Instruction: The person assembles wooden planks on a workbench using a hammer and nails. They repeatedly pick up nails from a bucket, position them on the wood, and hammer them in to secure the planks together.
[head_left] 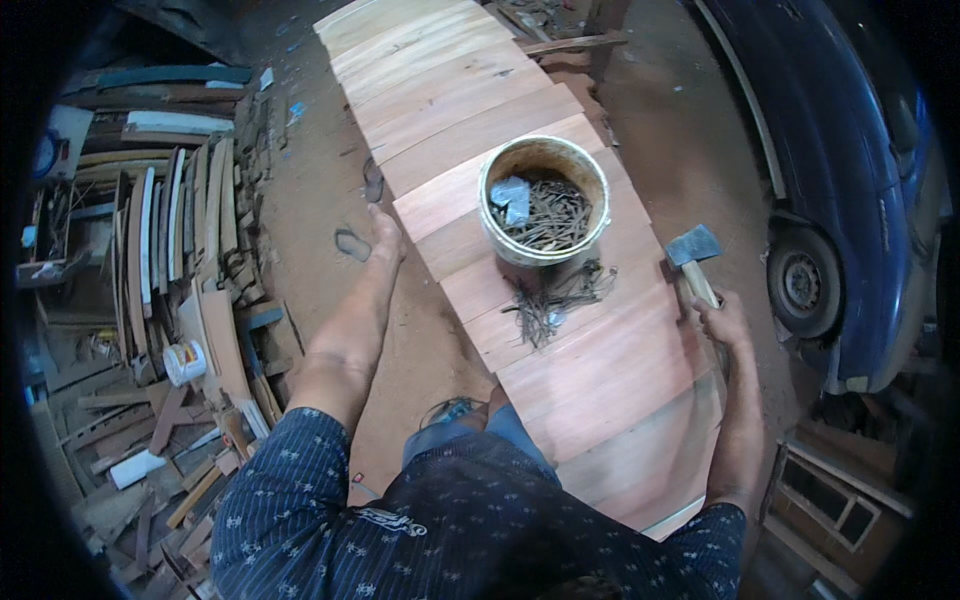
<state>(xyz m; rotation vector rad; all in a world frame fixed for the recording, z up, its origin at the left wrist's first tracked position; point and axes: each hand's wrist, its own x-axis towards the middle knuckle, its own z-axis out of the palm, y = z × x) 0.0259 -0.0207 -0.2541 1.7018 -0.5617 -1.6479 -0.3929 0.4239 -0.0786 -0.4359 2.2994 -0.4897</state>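
Observation:
My right hand (pixel 726 320) is wrapped around the pale wooden handle of a hammer (pixel 693 246), whose broad grey metal head points away from me beside the boards' right edge. On the left, my left hand (pixel 388 234) is stretched out past the boards' left edge. Its thumb stands apart and nothing shows in it; the other fingers are partly hidden. Between the hands stands a white bucket (pixel 497 240), holding many nails (pixel 556 216) and a crumpled light-blue plastic piece (pixel 512 198). Loose nails (pixel 548 305) lie in a tangle on the boards just nearer than the bucket.
Wooden boards (pixel 600 375) form a long sloping run away from me. Two dark sandals (pixel 351 245) lie on the dirt floor at left. Stacked timber and offcuts (pixel 190 215), with a small white tub (pixel 184 363), fill the left side. A blue car (pixel 850 190) stands at right.

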